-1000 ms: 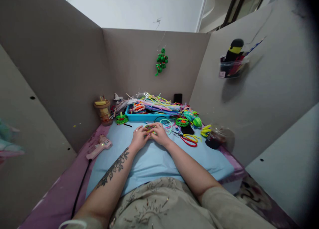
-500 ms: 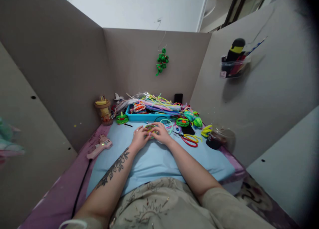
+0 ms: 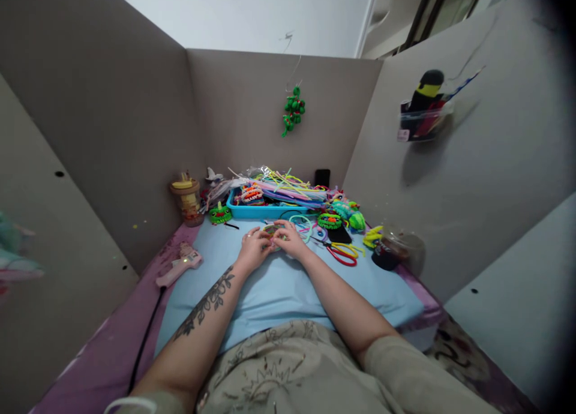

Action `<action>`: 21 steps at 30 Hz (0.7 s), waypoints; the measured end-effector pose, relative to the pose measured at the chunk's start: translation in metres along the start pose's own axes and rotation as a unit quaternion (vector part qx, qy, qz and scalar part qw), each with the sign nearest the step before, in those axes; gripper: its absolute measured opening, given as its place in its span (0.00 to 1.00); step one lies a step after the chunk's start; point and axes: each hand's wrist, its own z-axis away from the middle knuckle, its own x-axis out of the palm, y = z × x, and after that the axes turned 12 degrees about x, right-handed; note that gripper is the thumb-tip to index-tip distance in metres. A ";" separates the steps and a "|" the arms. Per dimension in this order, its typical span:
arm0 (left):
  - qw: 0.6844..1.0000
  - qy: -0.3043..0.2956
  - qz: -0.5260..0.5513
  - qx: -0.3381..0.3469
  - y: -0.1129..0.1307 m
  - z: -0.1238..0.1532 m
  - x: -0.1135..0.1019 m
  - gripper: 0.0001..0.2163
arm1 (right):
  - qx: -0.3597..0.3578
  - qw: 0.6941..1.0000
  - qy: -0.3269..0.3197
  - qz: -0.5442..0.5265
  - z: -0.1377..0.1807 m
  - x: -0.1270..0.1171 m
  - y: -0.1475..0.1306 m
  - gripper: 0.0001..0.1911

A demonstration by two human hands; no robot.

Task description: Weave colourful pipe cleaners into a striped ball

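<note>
My left hand and my right hand meet over a light blue mat, fingers curled round a small green and yellow pipe-cleaner piece held between them. Just behind it stands a blue tray piled with coloured pipe cleaners. Red-handled scissors lie to the right of my right hand.
A pink glue gun with a black cord lies at the left. A jar stands at the back left, a dark cup at the right. Finished green pipe-cleaner figures sit behind. Grey partition walls enclose the desk; a green figure hangs at the back.
My hands have shifted slightly while working the small piece, fingers changing their hold; nothing else has moved.
</note>
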 end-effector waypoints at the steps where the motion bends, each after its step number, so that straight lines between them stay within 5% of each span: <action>1: 1.000 -0.004 -0.003 0.001 0.001 0.000 0.000 0.06 | 0.003 1.000 -0.011 -0.001 -0.001 -0.002 0.000 0.04; 8: 1.000 -0.011 -0.012 0.020 0.002 0.001 0.000 0.06 | 0.054 0.989 -0.116 -0.067 -0.006 -0.010 0.007 0.05; 21: 1.000 0.010 -0.007 0.013 -0.002 0.001 0.003 0.07 | -0.001 0.999 -0.049 0.020 0.000 -0.009 0.002 0.04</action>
